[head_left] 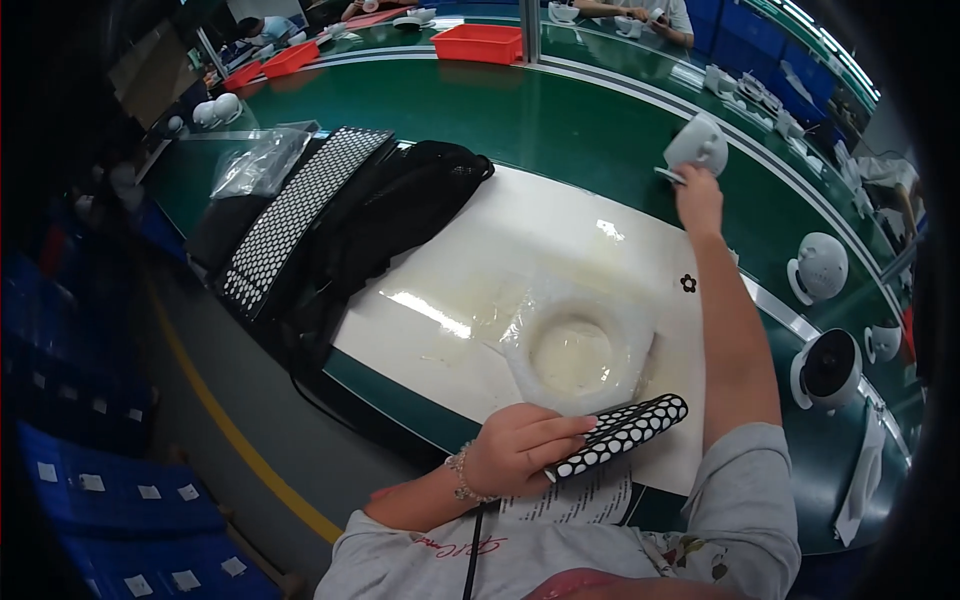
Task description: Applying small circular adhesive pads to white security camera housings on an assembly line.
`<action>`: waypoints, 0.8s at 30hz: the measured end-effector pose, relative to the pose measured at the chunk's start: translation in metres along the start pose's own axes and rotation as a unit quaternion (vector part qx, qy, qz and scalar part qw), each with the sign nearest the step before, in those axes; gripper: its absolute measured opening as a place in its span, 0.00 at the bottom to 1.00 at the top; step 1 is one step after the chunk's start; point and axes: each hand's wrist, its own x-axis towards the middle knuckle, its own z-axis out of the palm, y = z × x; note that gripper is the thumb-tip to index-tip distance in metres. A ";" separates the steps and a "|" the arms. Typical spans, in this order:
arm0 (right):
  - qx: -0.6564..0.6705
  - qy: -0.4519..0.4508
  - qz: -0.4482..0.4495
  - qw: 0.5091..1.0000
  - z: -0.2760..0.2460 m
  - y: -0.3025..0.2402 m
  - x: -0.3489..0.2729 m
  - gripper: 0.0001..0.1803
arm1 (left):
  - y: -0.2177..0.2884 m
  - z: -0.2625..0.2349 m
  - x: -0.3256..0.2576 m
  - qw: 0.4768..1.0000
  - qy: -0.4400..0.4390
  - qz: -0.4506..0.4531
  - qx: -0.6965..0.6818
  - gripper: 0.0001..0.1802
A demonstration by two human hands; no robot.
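My left hand (527,448) is closed on a curled black sheet with white ovals (630,428), near the front edge of the white board. Stretched far out to the right, my right hand (697,195) grips a white rounded device (700,146) by its lower part, over the green tabletop. Its fingertips are partly hidden. Between my arms, a translucent plastic-wrapped ring (640,340) with a round hollow lies on the white board (560,220). Under the curled sheet, a printed paper (570,505) shows in part.
A flat white-dotted black sheet (310,210), a black mesh bag (425,190) and a clear plastic bag (262,165) lie at left. More white devices (822,265) stand at right, one with a black front (832,362). Red trays (478,44) and people are beyond; blue bins (130,510) stand lower left.
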 end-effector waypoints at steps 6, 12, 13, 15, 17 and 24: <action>0.276 0.054 -0.050 0.958 -0.082 -0.027 -0.039 0.12 | -0.001 0.003 0.000 0.999 0.029 0.028 -0.010 0.10; 0.639 -0.187 0.073 0.742 -0.160 -0.111 -0.101 0.14 | -0.001 0.004 -0.002 0.998 0.030 0.050 -0.002 0.16; 0.643 -0.233 0.092 0.724 -0.164 -0.122 -0.108 0.14 | -0.001 0.005 -0.003 0.997 0.049 0.060 0.004 0.16; 0.587 -0.318 0.104 0.738 -0.176 -0.134 -0.119 0.15 | 0.000 0.006 -0.003 0.994 0.073 0.075 0.011 0.18; 0.599 -0.358 0.110 0.707 -0.177 -0.132 -0.127 0.17 | -0.002 0.009 -0.006 0.996 0.071 0.057 -0.011 0.18; 0.672 -0.190 -0.006 0.716 -0.175 -0.087 -0.188 0.28 | 0.002 0.005 -0.016 0.989 0.117 -0.062 -0.064 0.17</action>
